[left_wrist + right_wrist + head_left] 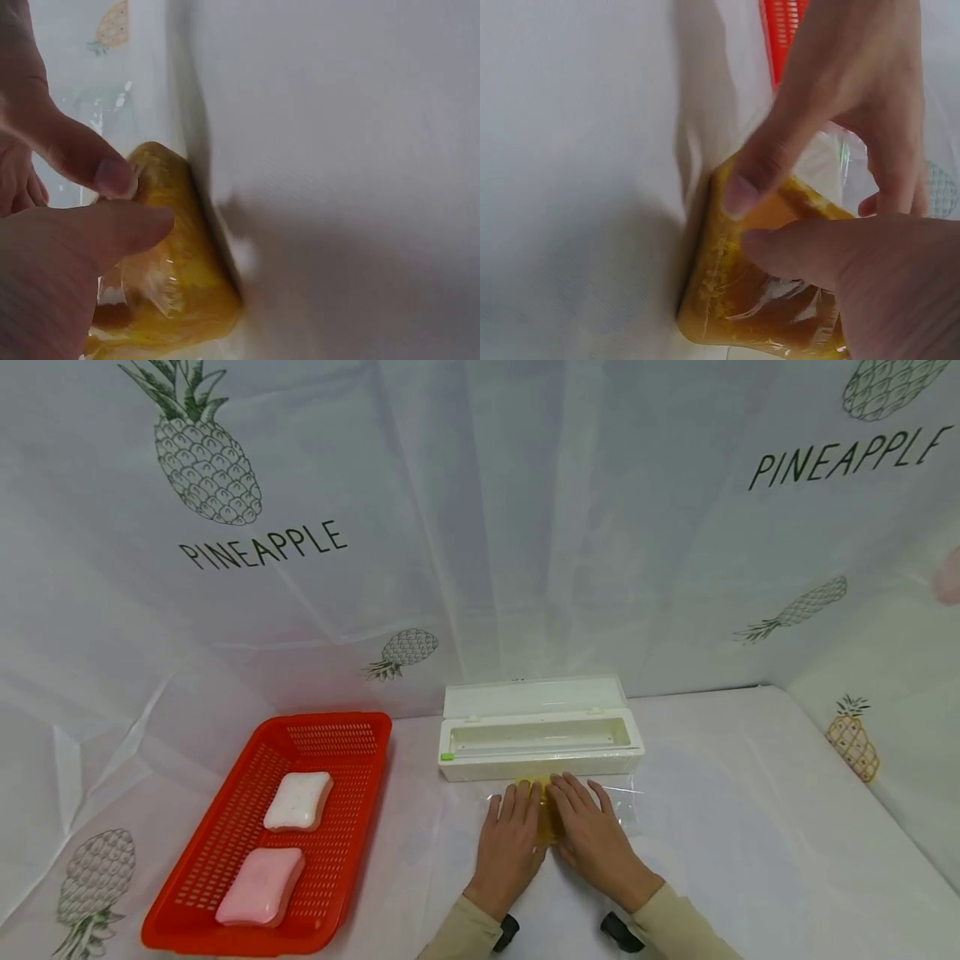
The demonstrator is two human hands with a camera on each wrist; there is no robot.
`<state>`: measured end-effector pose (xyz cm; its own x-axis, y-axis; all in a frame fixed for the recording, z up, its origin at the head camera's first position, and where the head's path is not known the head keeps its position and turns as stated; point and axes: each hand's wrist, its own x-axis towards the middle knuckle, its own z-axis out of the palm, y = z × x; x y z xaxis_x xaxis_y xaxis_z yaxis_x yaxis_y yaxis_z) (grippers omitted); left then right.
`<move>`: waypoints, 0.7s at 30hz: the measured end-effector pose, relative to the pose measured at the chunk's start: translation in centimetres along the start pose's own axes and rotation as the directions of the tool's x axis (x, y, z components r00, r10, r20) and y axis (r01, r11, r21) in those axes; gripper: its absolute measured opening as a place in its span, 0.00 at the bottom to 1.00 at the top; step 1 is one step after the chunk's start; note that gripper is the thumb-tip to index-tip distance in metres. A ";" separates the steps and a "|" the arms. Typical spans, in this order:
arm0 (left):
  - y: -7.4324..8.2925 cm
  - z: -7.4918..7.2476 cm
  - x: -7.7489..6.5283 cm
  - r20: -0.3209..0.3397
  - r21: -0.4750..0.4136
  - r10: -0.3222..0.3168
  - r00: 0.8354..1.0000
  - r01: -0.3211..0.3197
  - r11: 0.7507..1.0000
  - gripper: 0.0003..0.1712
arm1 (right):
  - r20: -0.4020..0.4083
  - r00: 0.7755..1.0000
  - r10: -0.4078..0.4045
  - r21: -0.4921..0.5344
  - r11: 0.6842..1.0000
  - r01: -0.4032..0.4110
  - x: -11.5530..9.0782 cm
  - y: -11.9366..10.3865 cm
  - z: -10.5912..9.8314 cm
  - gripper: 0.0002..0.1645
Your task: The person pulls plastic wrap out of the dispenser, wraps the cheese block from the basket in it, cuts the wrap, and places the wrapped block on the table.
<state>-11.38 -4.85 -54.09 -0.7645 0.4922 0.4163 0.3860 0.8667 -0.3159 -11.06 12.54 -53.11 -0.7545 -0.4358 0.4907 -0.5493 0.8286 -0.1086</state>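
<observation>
Both hands hold a translucent yellow soap bar (548, 827) in clear film, which appears to rest on the table. From its left side, the left hand (512, 835) lies over it, fingers pointing toward the white box. My right hand (592, 839) mirrors this on the right. In the left wrist view both thumbs lie on the near part of the filmed soap (199, 292), their tips close together. The right wrist view shows the same soap (720, 300) with wrinkled film under the thumbs. Several fingertips are hidden behind it. Loose clear film (624, 802) spreads beside the right hand.
Just beyond the hands stands a white film dispenser box (540, 768), lid raised, with a green tab (447, 757) at its left. A red plastic basket (330, 893) on the left contains a white soap bar (296, 802) and a pink soap bar (258, 887). Pineapple-print cloth (510, 527) hangs behind.
</observation>
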 end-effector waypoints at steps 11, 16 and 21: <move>-0.5 1.0 0.7 0.066 -0.027 -0.001 0.998 0.002 1.000 0.52 | -0.058 0.996 -0.064 -0.057 0.997 0.061 1.1 0.8 1.4 0.46; -0.6 1.4 1.0 0.072 -0.048 -0.006 0.997 0.009 0.999 0.50 | -0.011 0.998 -0.060 -0.054 0.997 0.059 1.4 1.2 1.5 0.50; -0.8 1.7 1.3 0.069 -0.097 -0.013 0.998 0.020 0.995 0.48 | 0.050 0.998 -0.031 -0.015 0.999 0.031 1.7 1.5 1.5 0.51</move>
<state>-13.60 -5.04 -54.72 -0.8033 0.4740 0.3605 0.4192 0.8801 -0.2230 -13.74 12.49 -53.72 -0.7544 -0.4781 0.4498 -0.5672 0.8196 -0.0802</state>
